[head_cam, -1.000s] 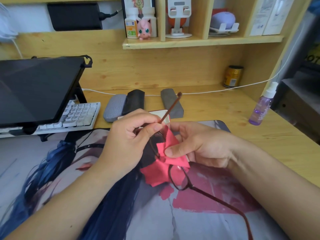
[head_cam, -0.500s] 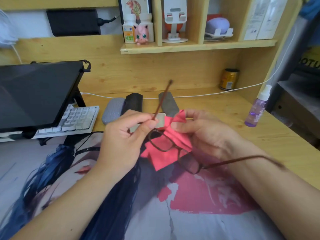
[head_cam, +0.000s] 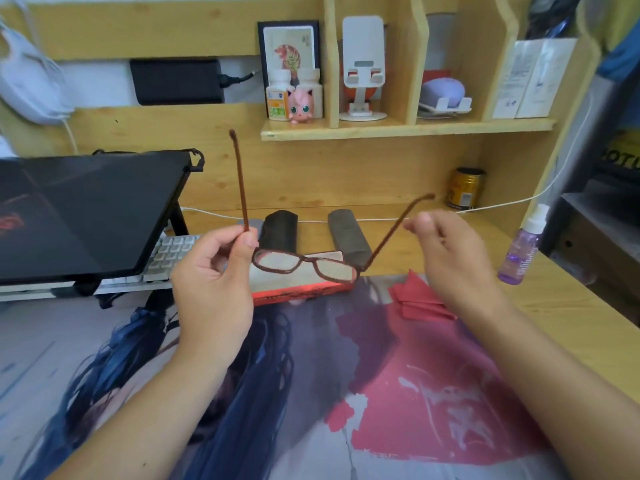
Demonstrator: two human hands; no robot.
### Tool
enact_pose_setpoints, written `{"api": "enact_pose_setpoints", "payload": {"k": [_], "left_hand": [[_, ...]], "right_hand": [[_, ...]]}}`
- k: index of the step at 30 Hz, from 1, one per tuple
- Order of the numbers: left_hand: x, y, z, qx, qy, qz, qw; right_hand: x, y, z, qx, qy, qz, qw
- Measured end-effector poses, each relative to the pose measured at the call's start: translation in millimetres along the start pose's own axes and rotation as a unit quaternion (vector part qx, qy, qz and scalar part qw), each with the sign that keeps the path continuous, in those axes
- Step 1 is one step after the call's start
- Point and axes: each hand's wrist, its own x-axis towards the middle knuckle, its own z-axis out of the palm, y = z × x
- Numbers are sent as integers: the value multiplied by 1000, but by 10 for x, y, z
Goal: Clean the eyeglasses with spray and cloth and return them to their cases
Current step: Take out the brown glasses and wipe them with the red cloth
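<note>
Brown glasses (head_cam: 304, 266): held up above the desk mat, between both hands, arms spread.
Left hand (head_cam: 214, 271): pinches the left arm.
Right hand (head_cam: 450, 258): fingers loosely curled beside the right arm; grasp unclear.
Red cloth (head_cam: 419, 296): on the mat, under the right hand.

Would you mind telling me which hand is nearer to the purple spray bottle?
Right. The right hand is just left of the spray bottle, holding one temple of the glasses. The left hand pinches the other temple, farther left.

place: home study desk | signs: wooden desk (head_cam: 433, 237), shelf (head_cam: 408, 128) with toy (head_cam: 300, 102) and bottles (head_cam: 277, 95), keyboard (head_cam: 166, 258), laptop (head_cam: 86, 209), printed mat (head_cam: 311, 393)
</note>
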Motion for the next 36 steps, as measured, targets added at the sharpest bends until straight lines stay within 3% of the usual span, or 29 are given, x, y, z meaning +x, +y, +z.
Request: {"api": "enact_pose_setpoints", "payload": {"k": [2, 3, 5, 11, 14, 20, 30, 36], "left_hand": [[27, -3, -6, -7, 25, -20, 999], [34, -3, -9, -12, 33, -27, 999], [41, -6, -14, -19, 38, -32, 999], [6, 10, 27, -11, 13, -22, 1000], [3, -4, 30, -17, -1, -22, 1000], [-10, -67, 47, -18, -36, -40, 998], [8, -23, 25, -45, -51, -42, 997], [26, 34, -3, -23, -126, 10, 992]], "right_hand": [[-131, -176, 38, 295, -83, 87, 948], [-188, -218, 80, 359, -131, 90, 920], [-314, -259, 180, 331, -189, 41, 924], [-367, -287, 275, 342, -106, -22, 933], [-345, -323, 209, 333, -96, -9, 938], [-323, -292, 157, 272, -69, -79, 957], [-304, -252, 214, 252, -83, -35, 964], [-249, -202, 207, 283, -89, 47, 954]]}}
